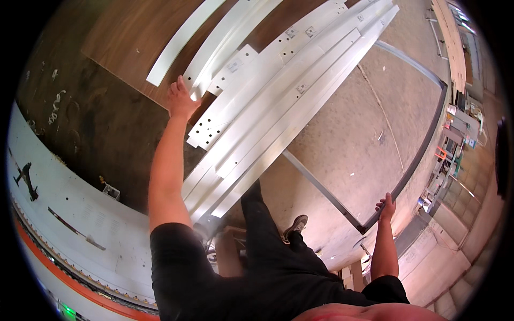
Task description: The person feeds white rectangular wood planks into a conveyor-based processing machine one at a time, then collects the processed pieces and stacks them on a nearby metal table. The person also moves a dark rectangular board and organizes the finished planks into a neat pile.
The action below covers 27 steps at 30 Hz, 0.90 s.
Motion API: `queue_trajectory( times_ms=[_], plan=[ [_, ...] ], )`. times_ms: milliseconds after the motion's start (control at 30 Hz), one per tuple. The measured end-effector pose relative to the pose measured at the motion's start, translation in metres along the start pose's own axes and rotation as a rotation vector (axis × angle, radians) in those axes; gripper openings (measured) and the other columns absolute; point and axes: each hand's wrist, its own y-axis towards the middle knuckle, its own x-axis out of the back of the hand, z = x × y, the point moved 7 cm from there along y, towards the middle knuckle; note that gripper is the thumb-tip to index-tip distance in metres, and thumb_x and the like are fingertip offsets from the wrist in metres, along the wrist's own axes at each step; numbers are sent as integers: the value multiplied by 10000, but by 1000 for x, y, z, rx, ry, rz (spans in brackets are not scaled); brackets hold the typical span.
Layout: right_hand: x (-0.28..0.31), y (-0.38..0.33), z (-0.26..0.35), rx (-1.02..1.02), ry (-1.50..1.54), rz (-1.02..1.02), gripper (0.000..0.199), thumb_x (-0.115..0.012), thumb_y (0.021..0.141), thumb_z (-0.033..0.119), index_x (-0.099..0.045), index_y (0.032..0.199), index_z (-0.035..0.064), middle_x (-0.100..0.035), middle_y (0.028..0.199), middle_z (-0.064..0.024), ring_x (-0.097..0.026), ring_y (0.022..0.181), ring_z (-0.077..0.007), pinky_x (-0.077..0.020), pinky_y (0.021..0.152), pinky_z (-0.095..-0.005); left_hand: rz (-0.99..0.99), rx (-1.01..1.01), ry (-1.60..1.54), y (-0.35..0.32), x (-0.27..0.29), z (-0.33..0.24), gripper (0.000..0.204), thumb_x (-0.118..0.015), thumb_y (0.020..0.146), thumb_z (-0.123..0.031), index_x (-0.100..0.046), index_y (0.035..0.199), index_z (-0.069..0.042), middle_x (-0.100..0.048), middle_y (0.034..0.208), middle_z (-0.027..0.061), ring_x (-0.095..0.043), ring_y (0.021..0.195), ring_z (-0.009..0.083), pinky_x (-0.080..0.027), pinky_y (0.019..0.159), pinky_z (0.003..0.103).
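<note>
My left hand is closed round the near end of a long white metal channel, with its thumb and fingers on either side of that end. Just left of it lies a narrow white strip. To its right, white sheet-metal panels with punched holes and small labels overlap in a stack. My right hand is out at the right, its fingers loosely curled and apart, in front of a dark metal frame bar. Whether it touches the bar is unclear; nothing shows in its fingers.
Brown wood-look boards lie beneath the white parts. The frame's crossbar spans the concrete floor near my feet. At lower left is a white machine bed with an orange edge. Cluttered shelving lines the far right.
</note>
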Motion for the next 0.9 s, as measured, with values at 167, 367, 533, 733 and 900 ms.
queue_trajectory(
  times_ms=[167, 367, 533, 733, 900],
  plan=[
    [2, -4, 2, -11, 17, -2, 379, -715, 1010, 420, -535, 1208, 152, -583, 877, -40, -601, 590, -167, -476, 493, -339, -27, -13, 24, 5, 1, -12, 1117, -932, 770, -383, -285, 1634, -94, -529, 1474, 168, -553, 1361, 349, -472, 1142, 479],
    [4, 1, 1, -26, 42, 20, 384, -729, 1008, 412, -537, 1206, 146, -581, 874, -39, -595, 584, -170, -471, 493, -336, -181, -13, 0, 11, -3, -2, 1009, -911, 803, -315, -331, 1603, -117, -577, 1403, 166, -601, 1272, 368, -522, 1090, 483],
    [4, 3, 2, -7, 54, 20, 380, -736, 1005, 413, -545, 1189, 141, -583, 850, -38, -602, 581, -170, -473, 490, -336, -54, 18, 17, 17, 4, -3, 999, -897, 823, -307, -319, 1615, -112, -580, 1415, 174, -595, 1300, 381, -542, 1079, 486],
    [2, 15, -1, 61, -40, 32, 431, -740, 990, 451, -566, 1204, 120, -632, 885, -67, -655, 628, -192, -502, 523, -360, -51, -66, -121, -13, 43, -18, 908, -903, 774, -254, -436, 1533, -80, -641, 1355, 218, -625, 1275, 407, -533, 1072, 488],
    [13, 18, 21, 448, -460, -246, 778, -819, 927, 449, -508, 1509, 36, -686, 1339, -202, -676, 1226, -301, -518, 1067, -439, 244, -31, -517, -132, 48, -54, 906, -950, 749, -304, -492, 1482, -31, -660, 1396, 263, -691, 1218, 434, -570, 1010, 496]
  ],
)
